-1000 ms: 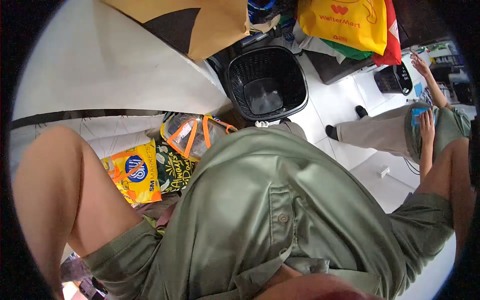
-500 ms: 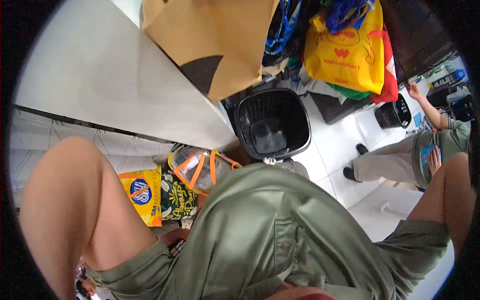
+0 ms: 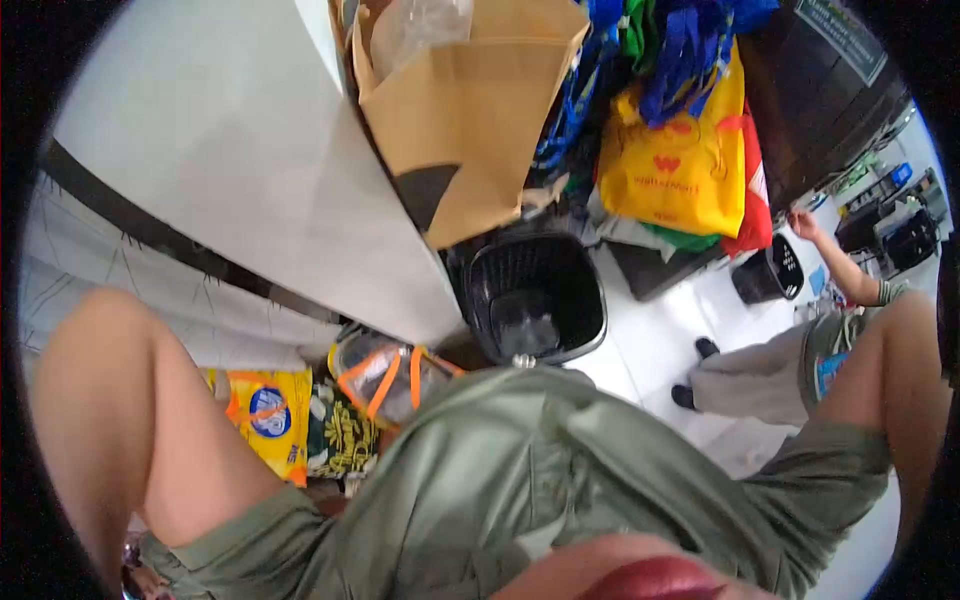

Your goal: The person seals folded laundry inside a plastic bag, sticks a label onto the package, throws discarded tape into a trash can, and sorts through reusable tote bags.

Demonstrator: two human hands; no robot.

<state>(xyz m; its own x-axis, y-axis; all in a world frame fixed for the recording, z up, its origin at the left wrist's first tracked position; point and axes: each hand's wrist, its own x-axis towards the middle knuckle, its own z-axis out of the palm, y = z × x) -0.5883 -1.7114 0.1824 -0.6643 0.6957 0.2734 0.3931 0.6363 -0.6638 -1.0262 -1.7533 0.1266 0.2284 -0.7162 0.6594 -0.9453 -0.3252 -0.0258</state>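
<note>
Both of my arms are bent, with the left elbow (image 3: 105, 330) at the left of the view and the right elbow (image 3: 905, 330) at the right. Neither of my hands shows. My green shirt (image 3: 470, 470) fills the lower middle. In front of it stands a black basket (image 3: 480, 300) with nothing visible inside. Yellow and dark green shopping bags (image 3: 285, 420) lie beneath my left arm, next to a clear bag with orange straps (image 3: 385, 375).
A brown paper bag (image 3: 460, 120) and a yellow bag (image 3: 680, 175) are at the top. A white panel (image 3: 230, 150) slants at left. At right a person in light trousers (image 3: 750, 380) stands near another black basket (image 3: 765, 275).
The view has tilted upward, so the basket and bags sit lower and more of the paper bag and blue straps shows. My arms stay bent. The other person's lower hand is now hidden.
</note>
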